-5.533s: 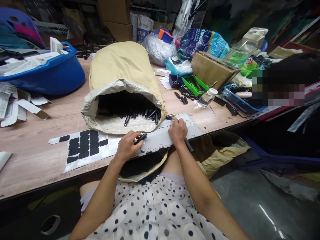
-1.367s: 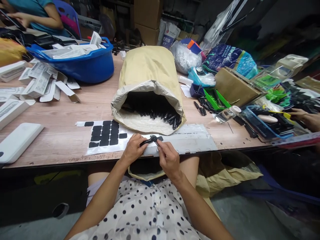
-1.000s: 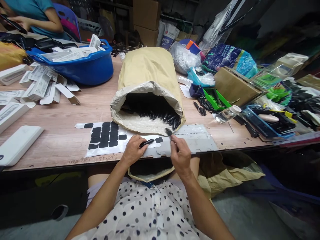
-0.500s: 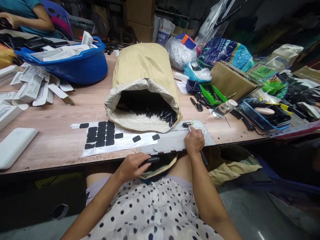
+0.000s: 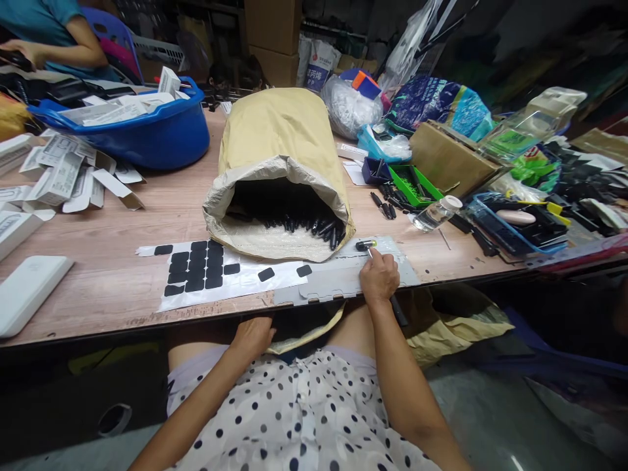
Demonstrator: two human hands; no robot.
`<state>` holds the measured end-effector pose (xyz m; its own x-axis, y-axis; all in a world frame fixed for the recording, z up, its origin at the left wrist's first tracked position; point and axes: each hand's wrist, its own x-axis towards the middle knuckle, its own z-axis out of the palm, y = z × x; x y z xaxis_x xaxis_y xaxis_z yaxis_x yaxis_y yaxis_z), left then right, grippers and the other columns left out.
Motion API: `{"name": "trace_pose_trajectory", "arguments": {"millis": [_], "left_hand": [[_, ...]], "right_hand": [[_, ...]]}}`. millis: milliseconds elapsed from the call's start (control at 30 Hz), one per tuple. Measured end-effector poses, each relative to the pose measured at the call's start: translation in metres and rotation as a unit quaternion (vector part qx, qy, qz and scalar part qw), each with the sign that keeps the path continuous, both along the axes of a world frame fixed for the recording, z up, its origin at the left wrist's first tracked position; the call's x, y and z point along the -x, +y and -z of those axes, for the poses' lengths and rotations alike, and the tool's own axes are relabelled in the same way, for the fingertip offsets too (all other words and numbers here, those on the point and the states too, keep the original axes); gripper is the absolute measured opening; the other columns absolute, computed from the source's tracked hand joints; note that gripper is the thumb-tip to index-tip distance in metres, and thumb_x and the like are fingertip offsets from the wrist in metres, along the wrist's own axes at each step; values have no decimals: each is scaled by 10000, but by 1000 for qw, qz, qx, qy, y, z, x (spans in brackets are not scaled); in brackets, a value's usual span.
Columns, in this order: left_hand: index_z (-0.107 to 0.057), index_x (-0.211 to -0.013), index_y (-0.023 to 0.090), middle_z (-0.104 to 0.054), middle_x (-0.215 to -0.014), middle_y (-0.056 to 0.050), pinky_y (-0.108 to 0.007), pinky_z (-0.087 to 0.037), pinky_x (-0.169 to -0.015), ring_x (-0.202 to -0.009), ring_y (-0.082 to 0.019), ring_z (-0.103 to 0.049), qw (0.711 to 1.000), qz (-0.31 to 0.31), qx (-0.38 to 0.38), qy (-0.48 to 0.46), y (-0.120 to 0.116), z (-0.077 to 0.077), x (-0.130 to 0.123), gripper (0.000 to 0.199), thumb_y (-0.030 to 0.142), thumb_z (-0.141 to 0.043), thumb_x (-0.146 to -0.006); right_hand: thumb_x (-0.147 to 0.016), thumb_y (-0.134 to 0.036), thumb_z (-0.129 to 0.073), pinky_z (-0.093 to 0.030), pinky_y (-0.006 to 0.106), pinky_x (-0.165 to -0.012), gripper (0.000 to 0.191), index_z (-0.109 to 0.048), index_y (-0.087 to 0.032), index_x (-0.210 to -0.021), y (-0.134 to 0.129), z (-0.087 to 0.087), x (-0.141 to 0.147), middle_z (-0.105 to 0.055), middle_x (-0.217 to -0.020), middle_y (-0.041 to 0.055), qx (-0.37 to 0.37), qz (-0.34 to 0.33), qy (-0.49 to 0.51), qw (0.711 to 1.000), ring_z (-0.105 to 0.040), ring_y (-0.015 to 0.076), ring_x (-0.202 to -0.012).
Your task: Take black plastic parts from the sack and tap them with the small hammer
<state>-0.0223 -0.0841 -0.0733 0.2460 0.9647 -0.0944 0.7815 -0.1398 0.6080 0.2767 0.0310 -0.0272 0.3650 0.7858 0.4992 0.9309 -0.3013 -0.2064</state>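
My right hand (image 5: pixel 379 277) is closed around a small hammer with a dark handle (image 5: pixel 398 311) and a thin metal shaft. The hammer's head (image 5: pixel 366 245), black with a yellowish end, lies over a grey board (image 5: pixel 338 278) at the table's front edge. Below that edge is my left hand (image 5: pixel 254 335), beside the pale rim of an open sack (image 5: pixel 316 332) between the knees. Its fingers are mostly hidden, so what they hold cannot be seen. Ahead, a yellow sack (image 5: pixel 282 124) lies with its mouth towards me, full of black pen-like pieces (image 5: pixel 326 229).
A white sheet (image 5: pixel 250 281) with black rounded stickers (image 5: pixel 196 265) lies left of the board. Further left are a white power bank-like block (image 5: pixel 34 291), white boxes (image 5: pixel 61 176) and a blue basin (image 5: pixel 161 134). A bottle (image 5: pixel 438 213) and green tray (image 5: pixel 415 185) stand right. A co-worker sits far left.
My left hand has dropped below the table edge, and the black pen-like piece it held is out of sight. My right hand stays at the board with the hammer.
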Motion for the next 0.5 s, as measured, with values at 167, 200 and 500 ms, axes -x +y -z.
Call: {"name": "trace_pose_trajectory", "arguments": {"millis": [167,200,500], "left_hand": [[-747,-1027,209,-737,-814,-59,-313,-488,-599,-708,-243,-689,973,145,165,-64,19,-94,-22,260,333,-601,-852],[-750,-1001,213,-724,-770,-44,-306,-482,-579,-652,-221,-664,971,138,179,-83,32,-110,-25,268,373,-570,-884],[-656,-1263,136,-618,-1325,-211,-490,-439,-1048,-1281,-368,-534,947,-281,-40,153,187,-127,6,434,111,-557,-841]], "right_hand": [[-892,-140,-482,-304,310,-644,365,-723,-173,-1165,-1,1,0,-577,-911,100,14,-2,-5,1000,-494,220,-829],[-895,-143,-481,-305,309,-645,363,-720,-172,-1166,-1,1,-1,-573,-910,99,15,-3,-7,1000,-493,220,-828],[-883,-148,-477,-320,307,-661,344,-717,-188,-1126,-1,3,2,-556,-894,86,-6,-9,-16,1000,-491,222,-832]]}}
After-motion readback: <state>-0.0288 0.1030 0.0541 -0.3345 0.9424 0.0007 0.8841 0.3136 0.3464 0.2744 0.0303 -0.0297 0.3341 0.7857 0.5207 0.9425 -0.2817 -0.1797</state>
